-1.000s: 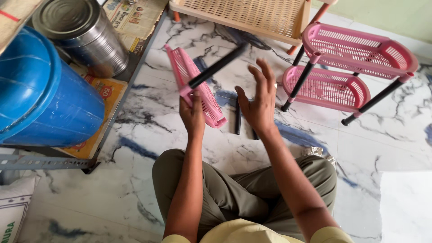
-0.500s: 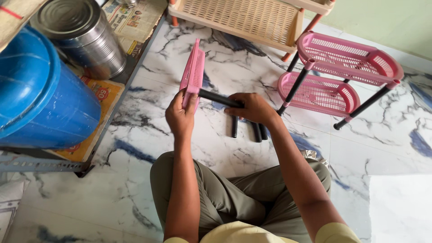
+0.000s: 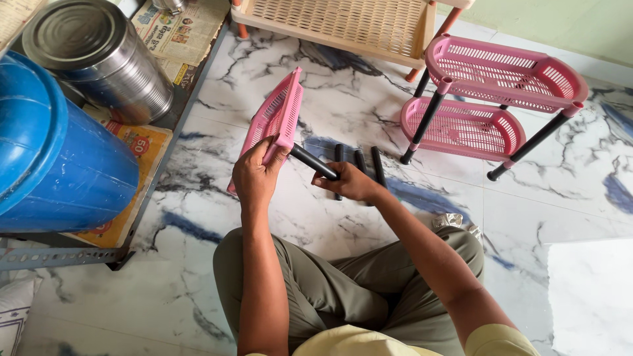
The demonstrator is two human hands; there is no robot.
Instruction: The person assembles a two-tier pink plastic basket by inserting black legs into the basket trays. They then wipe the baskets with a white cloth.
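Pink tray (image 3: 275, 122) is the thing to watch, so everything gets placed off that. Closest to the camera, the person sits on the marble floor (image 3: 330, 224), knees up. Their left hand (image 3: 256, 177) is clamped on the tray's lower corner, holding it up on edge and tilted off the floor. A second ago the same tray lay nearly flat and low in front of them. Their right hand (image 3: 349, 183) was open in the air then; now it's closed around a black tube (image 3: 313, 161), with the tube's far end pressed right against the tray corner by the left thumb. So the pole has gone from loose to lined up at the corner socket. Whether it's actually seated in there can't be told from this angle.

Just right of the tray, three more black tubes (image 3: 359, 161) lie on the floor, partly behind the right hand. Further right stands a half-built pink rack (image 3: 491, 99), two tiers on black legs. Left of the tray sit a blue drum (image 3: 53, 165) and a steel can (image 3: 99, 59) on newspaper. Beyond the tray's top edge there's a beige slatted shelf (image 3: 343, 23).
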